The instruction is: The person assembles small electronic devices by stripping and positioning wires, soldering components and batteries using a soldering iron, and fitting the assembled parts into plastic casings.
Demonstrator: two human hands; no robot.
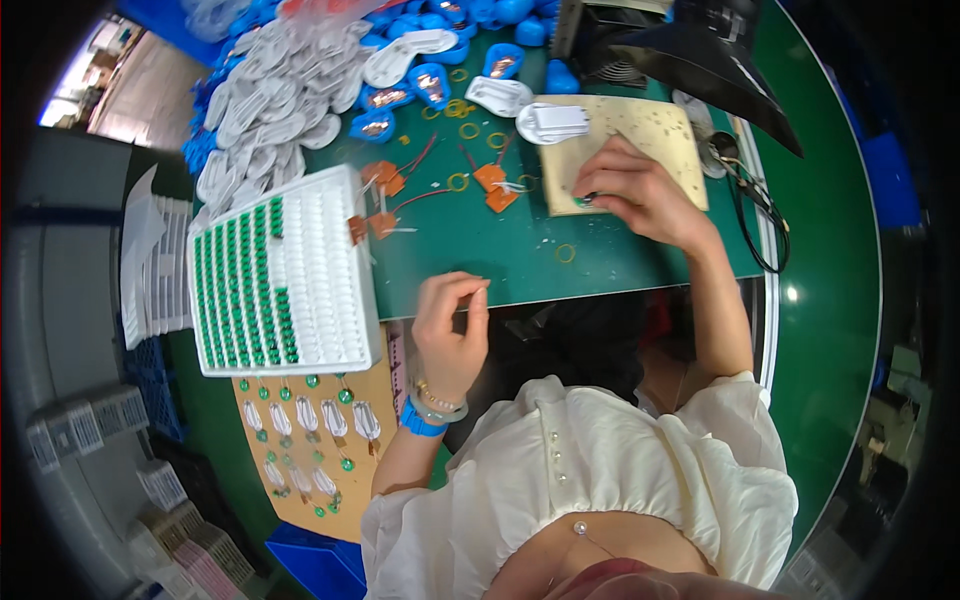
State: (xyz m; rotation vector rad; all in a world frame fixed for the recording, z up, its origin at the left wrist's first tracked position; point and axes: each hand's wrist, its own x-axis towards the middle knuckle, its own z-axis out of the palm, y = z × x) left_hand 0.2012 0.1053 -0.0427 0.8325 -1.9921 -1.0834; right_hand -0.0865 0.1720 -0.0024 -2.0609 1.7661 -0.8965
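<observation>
My right hand point(645, 195) is over the cream board point(625, 125), its fingers closed on a small green round part point(583, 201) with a dark bit showing beside it. Most of that part is hidden by the fingers. My left hand point(450, 325) is held at the table's near edge, thumb and forefinger pinched together; whether anything is between them I cannot make out. To its left, a white tray point(370, 290) holds rows of green round parts point(235, 285), and several of its right-hand slots are bare. White plastic housings point(553, 122) overlap the board's far left corner.
Orange flat pieces point(494, 187) with red wires and yellow rings point(566, 253) lie on the green tabletop point(450, 235). White housings point(270, 100) and blue shells point(430, 85) are heaped at the back. A black hood point(710, 60) overhangs the right. A brown board point(300, 460) carries wired assemblies.
</observation>
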